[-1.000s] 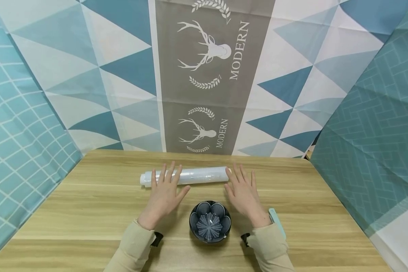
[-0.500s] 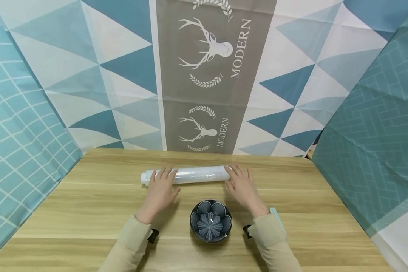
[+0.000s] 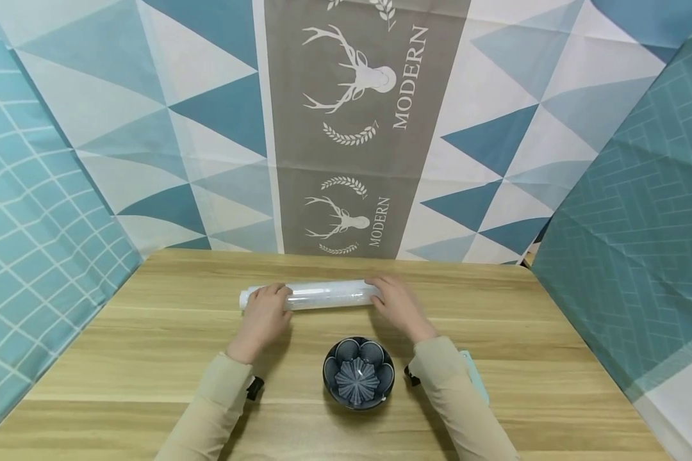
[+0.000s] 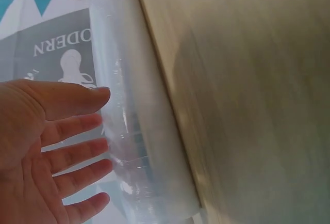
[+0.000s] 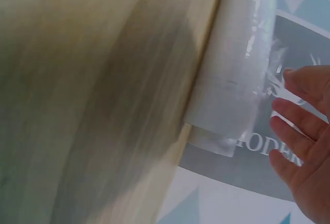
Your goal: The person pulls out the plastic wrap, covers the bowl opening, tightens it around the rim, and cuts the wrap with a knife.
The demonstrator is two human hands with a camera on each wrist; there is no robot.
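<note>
A roll of clear plastic wrap lies crosswise on the wooden table toward its back edge. My left hand is over the roll's left part. In the left wrist view its thumb and relaxed fingers overlap the roll's near side, not closed around it. At the right end is my right hand, fingers lightly bent. The right wrist view shows its fingertips a little apart from the wrap. Between the forearms, closer to me, sits a dark blue flower-patterned bowl.
A light teal, flat-handled item, perhaps a utility knife, lies partly hidden beside the right sleeve. Printed cloths hang behind the table and along both sides.
Both hands have come down toward the roll, their spread fingers bending more. The right hand has shifted left along the roll's end. Roll and bowl stay in place.
</note>
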